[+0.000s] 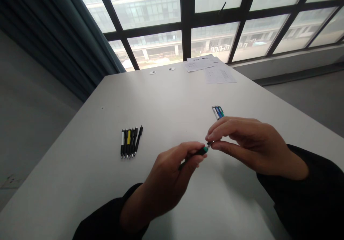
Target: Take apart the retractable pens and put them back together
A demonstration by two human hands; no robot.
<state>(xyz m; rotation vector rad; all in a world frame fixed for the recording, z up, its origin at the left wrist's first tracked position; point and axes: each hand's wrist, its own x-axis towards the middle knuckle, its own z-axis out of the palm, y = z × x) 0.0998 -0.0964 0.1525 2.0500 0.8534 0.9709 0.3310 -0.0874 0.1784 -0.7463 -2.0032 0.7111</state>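
My left hand is closed around a dark pen with a green band near its end, held above the white table. My right hand pinches a small dark and silvery piece between thumb and fingers, right at the green end of the pen. Whether this piece is joined to the pen or apart from it, I cannot tell. Just beyond my right fingers lie several pens with white, blue and green parts, partly hidden by the hand. To the left, a row of several black pens lies side by side, one with a yellow barrel part and one with white.
Printed sheets of paper lie at the far end of the table. Two small white oval fittings sit near its far edge. Beyond are a dark-framed window and a blue-grey curtain on the left.
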